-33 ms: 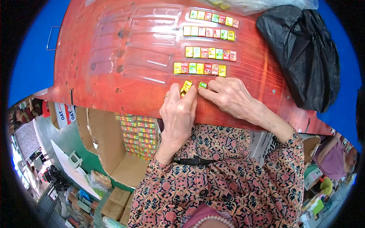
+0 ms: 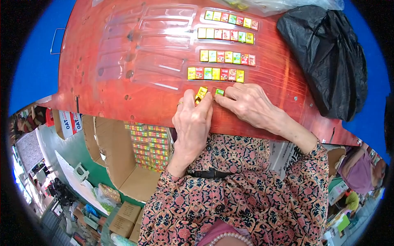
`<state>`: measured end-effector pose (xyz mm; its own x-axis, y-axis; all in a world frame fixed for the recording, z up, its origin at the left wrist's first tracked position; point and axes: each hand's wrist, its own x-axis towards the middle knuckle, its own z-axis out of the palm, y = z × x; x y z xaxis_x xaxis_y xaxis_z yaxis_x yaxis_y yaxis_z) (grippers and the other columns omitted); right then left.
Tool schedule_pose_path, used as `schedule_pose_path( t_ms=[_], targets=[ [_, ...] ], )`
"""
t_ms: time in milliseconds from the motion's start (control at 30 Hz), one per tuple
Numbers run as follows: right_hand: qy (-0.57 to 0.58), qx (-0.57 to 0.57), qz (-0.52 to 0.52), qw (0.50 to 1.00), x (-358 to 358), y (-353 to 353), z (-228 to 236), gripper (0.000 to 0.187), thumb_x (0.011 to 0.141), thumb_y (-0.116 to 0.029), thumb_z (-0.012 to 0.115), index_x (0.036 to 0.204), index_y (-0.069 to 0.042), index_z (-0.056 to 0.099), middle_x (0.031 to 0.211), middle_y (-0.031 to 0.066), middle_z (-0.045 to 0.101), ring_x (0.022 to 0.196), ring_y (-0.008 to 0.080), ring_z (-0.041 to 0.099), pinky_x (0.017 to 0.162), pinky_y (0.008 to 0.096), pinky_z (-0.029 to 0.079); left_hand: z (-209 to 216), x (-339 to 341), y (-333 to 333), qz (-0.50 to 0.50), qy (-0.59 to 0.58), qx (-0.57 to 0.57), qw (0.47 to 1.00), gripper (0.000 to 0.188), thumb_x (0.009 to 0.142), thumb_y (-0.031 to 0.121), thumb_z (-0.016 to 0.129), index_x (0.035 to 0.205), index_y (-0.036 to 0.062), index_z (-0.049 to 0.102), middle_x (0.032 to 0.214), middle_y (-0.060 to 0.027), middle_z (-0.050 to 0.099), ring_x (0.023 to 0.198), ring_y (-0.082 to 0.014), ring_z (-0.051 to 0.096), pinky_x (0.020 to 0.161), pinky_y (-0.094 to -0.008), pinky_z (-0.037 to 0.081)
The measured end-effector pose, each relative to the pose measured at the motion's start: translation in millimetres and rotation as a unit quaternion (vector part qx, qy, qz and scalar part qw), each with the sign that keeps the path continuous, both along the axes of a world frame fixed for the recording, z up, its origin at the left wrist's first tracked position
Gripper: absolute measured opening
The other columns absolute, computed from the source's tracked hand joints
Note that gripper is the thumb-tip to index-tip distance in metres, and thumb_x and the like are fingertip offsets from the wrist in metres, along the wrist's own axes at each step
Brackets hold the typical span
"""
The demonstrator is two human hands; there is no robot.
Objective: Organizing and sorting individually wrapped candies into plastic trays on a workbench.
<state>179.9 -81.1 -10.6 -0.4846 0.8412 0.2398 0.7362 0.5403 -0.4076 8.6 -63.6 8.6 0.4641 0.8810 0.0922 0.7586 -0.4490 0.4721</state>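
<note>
My left hand (image 2: 192,119) is closed near the front edge of the red table, its thumb and fingers around small yellow boxes (image 2: 202,92). Just to the right, my right hand (image 2: 248,102) pinches a little green box (image 2: 219,92) against the tabletop. A narrow gap separates the green box from the yellow ones. Beyond my hands lie several short rows of tiny yellow, red and green boxes, the nearest row (image 2: 216,74) right above my fingers. These rows sit at the right-hand ends of clear plastic trays (image 2: 158,61).
A black plastic bag (image 2: 324,61) lies on the right of the red table (image 2: 156,104). Clear plastic (image 2: 283,5) is at the far edge. Below the table, to the left, an open cardboard box (image 2: 117,151) holds many packed small boxes (image 2: 150,143). Brown cartons (image 2: 126,217) stand lower left.
The little green box has shifted very slightly to the right under my right fingers. Otherwise my hands and the rows look the same.
</note>
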Motion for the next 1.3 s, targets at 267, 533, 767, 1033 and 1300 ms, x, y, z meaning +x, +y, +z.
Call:
schedule_pose_path(
  t_ms=[267,533,767,1033,1300],
  targets=[
    [0.019,-0.040,-0.053,0.998,15.3,-14.8,18.3,0.022,0.070,-0.010,0.059,0.090,-0.003,0.057,0.064,0.0075,0.049,0.058,0.0201,0.053,0.050,0.0311,0.043,-0.4,1.9,-1.1,-0.005,-0.010,0.010,1.000,0.019,0.073,0.009,0.061,0.092,0.0077,0.061,0.078,-0.0108,0.045,0.068,-0.0277,0.052,0.053,-0.0365,0.044],
    [0.040,-0.163,-0.313,0.935,48.1,-57.7,39.1,0.021,0.078,-0.011,0.058,0.092,0.004,0.055,0.073,0.0157,0.056,0.068,0.0314,0.056,0.062,0.0370,0.045,2.2,6.2,-10.1,-0.014,-0.001,-0.031,0.999,0.020,0.075,0.009,0.060,0.094,0.0034,0.059,0.078,-0.0131,0.046,0.068,-0.0295,0.053,0.054,-0.0379,0.044],
    [0.176,-0.269,-0.355,0.878,33.8,-70.0,29.0,0.026,0.074,-0.007,0.063,0.096,0.004,0.054,0.065,0.0086,0.052,0.056,0.0159,0.049,0.053,0.0277,0.040,4.3,7.0,-13.7,-0.026,0.018,-0.050,0.998,0.020,0.075,0.010,0.060,0.093,0.0018,0.059,0.081,-0.0147,0.048,0.071,-0.0306,0.055,0.055,-0.0387,0.045],
    [0.153,-0.210,-0.364,0.894,27.7,-54.8,22.5,0.026,0.074,-0.005,0.063,0.097,0.002,0.054,0.065,0.0089,0.051,0.056,0.0155,0.049,0.052,0.0275,0.040,1.6,-0.6,-20.2,0.001,-0.024,-0.076,0.997,0.021,0.075,0.008,0.060,0.095,0.0007,0.059,0.077,-0.0139,0.046,0.070,-0.0299,0.054,0.056,-0.0389,0.044],
    [0.155,-0.082,-0.221,0.959,-25.1,-9.9,32.1,0.019,0.077,-0.011,0.058,0.092,0.001,0.056,0.079,0.0137,0.057,0.064,0.0271,0.057,0.054,0.0352,0.045,1.5,-14.5,-27.1,0.047,-0.098,-0.071,0.992,0.022,0.072,0.003,0.063,0.093,0.0011,0.061,0.068,-0.0104,0.044,0.055,-0.0213,0.049,0.050,-0.0319,0.040]
  ],
)
